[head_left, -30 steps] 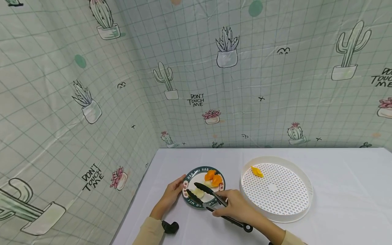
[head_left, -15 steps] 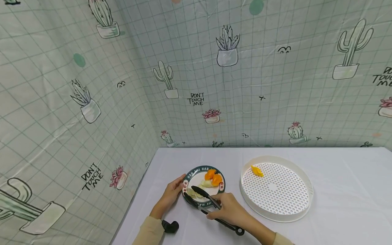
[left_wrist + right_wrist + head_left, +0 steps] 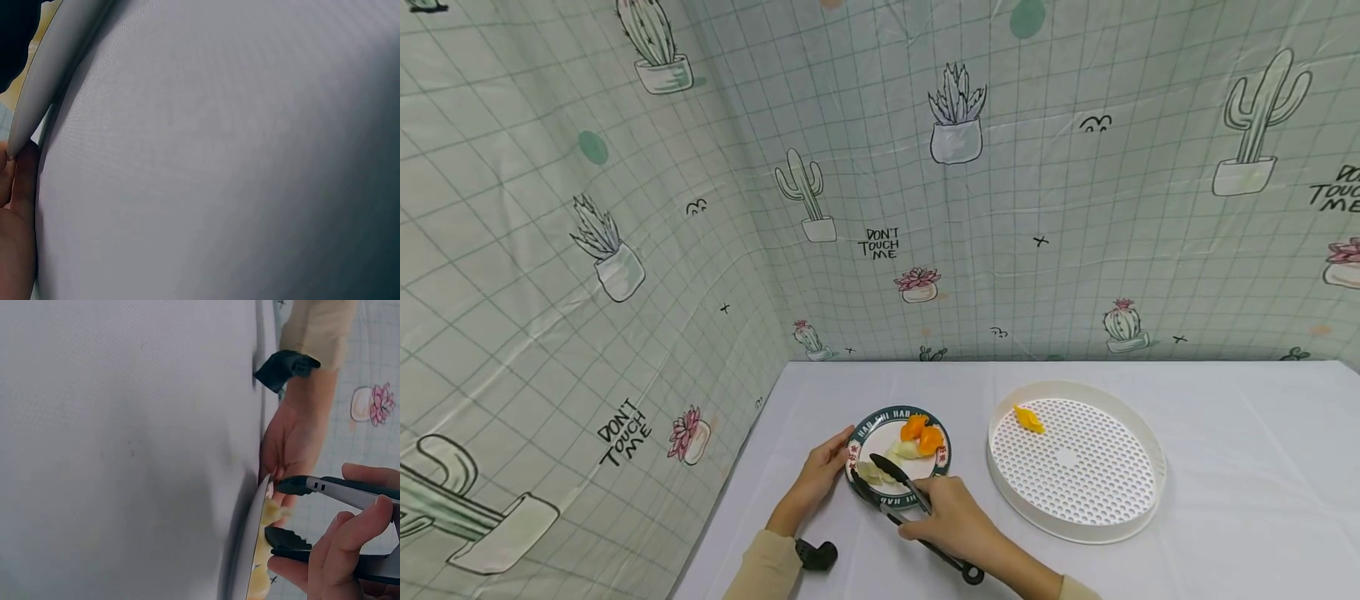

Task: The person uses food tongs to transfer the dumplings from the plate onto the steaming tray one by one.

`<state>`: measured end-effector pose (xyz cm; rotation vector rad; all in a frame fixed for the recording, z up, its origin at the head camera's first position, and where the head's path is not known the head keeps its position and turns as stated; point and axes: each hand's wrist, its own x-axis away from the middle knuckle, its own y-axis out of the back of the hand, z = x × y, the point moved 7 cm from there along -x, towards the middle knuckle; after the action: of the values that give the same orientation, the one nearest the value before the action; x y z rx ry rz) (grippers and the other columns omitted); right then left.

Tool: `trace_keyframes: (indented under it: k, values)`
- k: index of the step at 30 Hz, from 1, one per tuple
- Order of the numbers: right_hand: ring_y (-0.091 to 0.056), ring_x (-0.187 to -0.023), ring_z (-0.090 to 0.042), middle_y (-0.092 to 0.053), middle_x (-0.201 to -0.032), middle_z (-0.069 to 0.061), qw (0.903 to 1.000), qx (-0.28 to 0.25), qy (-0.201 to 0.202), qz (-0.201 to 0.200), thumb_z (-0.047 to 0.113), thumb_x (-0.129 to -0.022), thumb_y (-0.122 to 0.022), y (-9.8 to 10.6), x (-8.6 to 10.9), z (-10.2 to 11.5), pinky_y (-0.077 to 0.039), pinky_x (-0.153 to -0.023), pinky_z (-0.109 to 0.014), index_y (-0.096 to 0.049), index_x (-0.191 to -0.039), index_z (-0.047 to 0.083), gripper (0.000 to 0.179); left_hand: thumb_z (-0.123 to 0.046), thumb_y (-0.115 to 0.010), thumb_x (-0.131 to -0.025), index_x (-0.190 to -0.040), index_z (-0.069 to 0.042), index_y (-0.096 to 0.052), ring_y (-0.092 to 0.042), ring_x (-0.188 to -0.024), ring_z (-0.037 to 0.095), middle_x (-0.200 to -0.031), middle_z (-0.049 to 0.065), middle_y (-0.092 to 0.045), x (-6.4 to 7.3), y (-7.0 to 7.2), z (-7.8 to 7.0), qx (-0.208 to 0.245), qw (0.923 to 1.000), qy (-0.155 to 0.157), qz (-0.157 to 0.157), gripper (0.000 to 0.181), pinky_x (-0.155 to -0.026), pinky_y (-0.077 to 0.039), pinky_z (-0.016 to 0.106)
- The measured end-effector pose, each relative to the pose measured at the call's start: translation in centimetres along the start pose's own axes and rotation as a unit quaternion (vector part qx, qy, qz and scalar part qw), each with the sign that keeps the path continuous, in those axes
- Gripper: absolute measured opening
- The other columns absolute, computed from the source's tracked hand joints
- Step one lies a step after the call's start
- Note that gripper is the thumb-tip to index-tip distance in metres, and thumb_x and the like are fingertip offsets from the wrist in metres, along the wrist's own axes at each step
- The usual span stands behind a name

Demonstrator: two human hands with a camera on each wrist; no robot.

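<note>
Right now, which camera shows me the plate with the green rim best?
The head view: it looks down on the plate, showing nearly its whole circle, though the tongs cover some. The right wrist view shows it almost edge-on and cut off; the left wrist view, just a slice at the upper left.

Plate [image 3: 887,435]: placed left of tray [image 3: 1078,467]
Tray: food piece [image 3: 1029,419] laid inside, back left
Tongs [image 3: 891,469]: held over plate

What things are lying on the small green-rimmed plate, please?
On the plate lie two orange pieces and some pale yellow-green pieces. The black tongs reach over it; whatever their heads cover there cannot be seen.
</note>
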<state>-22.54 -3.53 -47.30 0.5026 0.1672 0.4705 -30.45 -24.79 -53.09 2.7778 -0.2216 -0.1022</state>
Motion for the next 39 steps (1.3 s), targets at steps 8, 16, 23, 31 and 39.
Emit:
trace_keyframes:
  k: [8,16,23,31,39]
  values:
    - [-0.029,-0.05,-0.008,-0.03,-0.058,0.005,1.0,-0.006,0.003,0.005,0.018,-0.075,-0.085,-0.3,-0.2,0.0,-0.02,-0.042,-0.021,-0.069,-0.093,-0.004,0.032,-0.005,-0.047,-0.105,-0.145,0.012,-0.04,-0.028,-0.143,0.045,-0.151,0.028,-0.037,0.0,-0.1,-0.4,-0.01,0.9999,-0.005,0.004,0.044,-0.117,-0.023,0.056]
    - [-0.026,-0.048,-0.008,-0.028,-0.056,0.007,0.9999,0.003,0.004,0.011,0.018,-0.075,-0.084,-0.1,-0.2,-0.2,-0.018,-0.042,-0.02,-0.07,-0.103,-0.012,0.043,-0.004,-0.047,-0.105,-0.145,0.013,-0.039,-0.027,-0.143,0.045,-0.152,0.029,-0.036,0.2,-0.1,-0.7,-0.006,0.9999,-0.01,0.009,0.045,-0.118,-0.022,0.055]
    - [-0.027,-0.049,-0.007,-0.031,-0.057,0.006,0.9998,-0.011,0.013,0.007,0.016,-0.076,-0.083,-0.1,-0.2,-0.2,-0.019,-0.043,-0.02,-0.066,-0.112,-0.017,0.052,-0.004,-0.046,-0.105,-0.146,0.012,-0.039,-0.027,-0.143,0.045,-0.152,0.029,-0.036,0.2,-0.2,-0.7,-0.01,0.9998,-0.01,0.011,0.044,-0.117,-0.022,0.056]
    - [-0.028,-0.048,-0.006,-0.034,-0.058,0.006,0.9993,-0.032,0.016,0.015,0.017,-0.077,-0.082,0.3,-0.1,-0.1,-0.022,-0.043,-0.018,-0.064,-0.117,-0.017,0.056,-0.008,-0.046,-0.106,-0.147,0.008,-0.04,-0.027,-0.144,0.044,-0.153,0.026,-0.036,0.0,-0.2,-0.4,-0.021,0.9998,0.002,0.008,0.045,-0.118,-0.021,0.056]
    - [-0.045,-0.06,-0.01,-0.052,-0.07,0.0,0.9992,-0.037,0.013,0.012,0.022,-0.077,-0.083,1.4,0.5,0.6,-0.035,-0.045,-0.018,-0.063,-0.121,-0.015,0.061,-0.005,-0.046,-0.105,-0.147,0.008,-0.04,-0.025,-0.144,0.044,-0.153,0.027,-0.036,0.2,-0.1,-0.4,-0.009,0.9999,0.001,0.01,0.044,-0.118,-0.02,0.056]
